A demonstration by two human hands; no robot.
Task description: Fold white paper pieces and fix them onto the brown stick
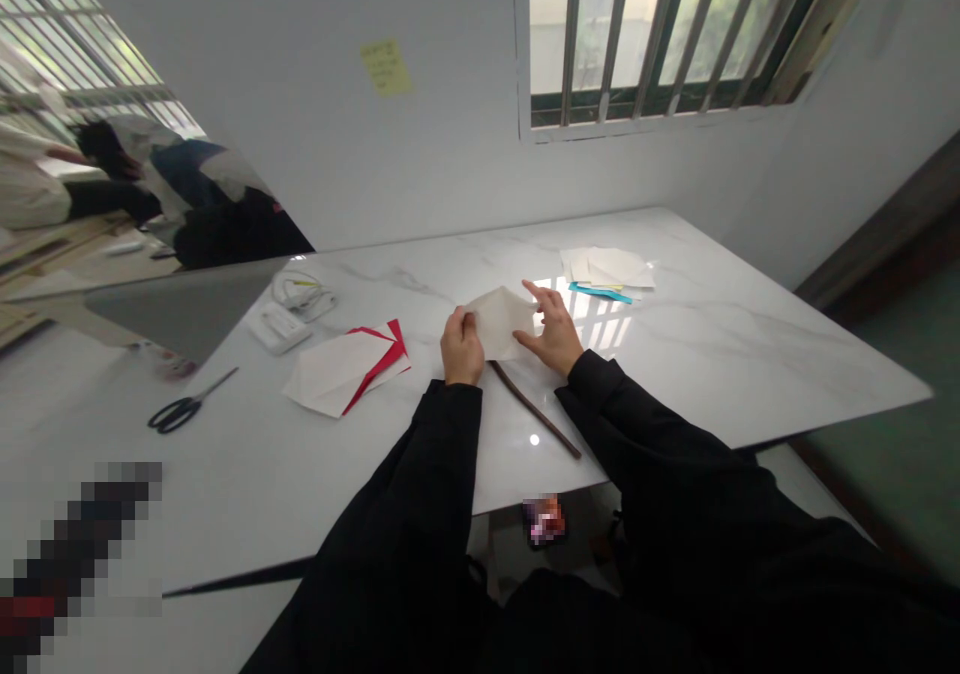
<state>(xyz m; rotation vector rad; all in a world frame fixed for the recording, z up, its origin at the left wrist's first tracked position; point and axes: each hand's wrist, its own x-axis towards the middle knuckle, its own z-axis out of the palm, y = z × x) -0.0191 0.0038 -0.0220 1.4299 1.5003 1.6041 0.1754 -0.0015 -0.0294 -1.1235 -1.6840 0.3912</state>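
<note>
A piece of white paper (501,322) with angled edges is held up over the table in front of me. My left hand (463,347) pinches its left side, thumb against the near face. At the right edge is my right hand (555,334), its thumb on the paper and its index finger stretched out past it; the other fingers partly hide behind the edge. Below the paper a thin brown stick (536,411) lies slantwise on the table, its upper end hidden by the paper.
Left of my hands lie white and red paper pieces (330,374), a white box-shaped item with a cable (277,327) and black-handled scissors (178,413). White and blue papers (607,269) lie at the back right of the marble-patterned table (720,344). A wall stands behind.
</note>
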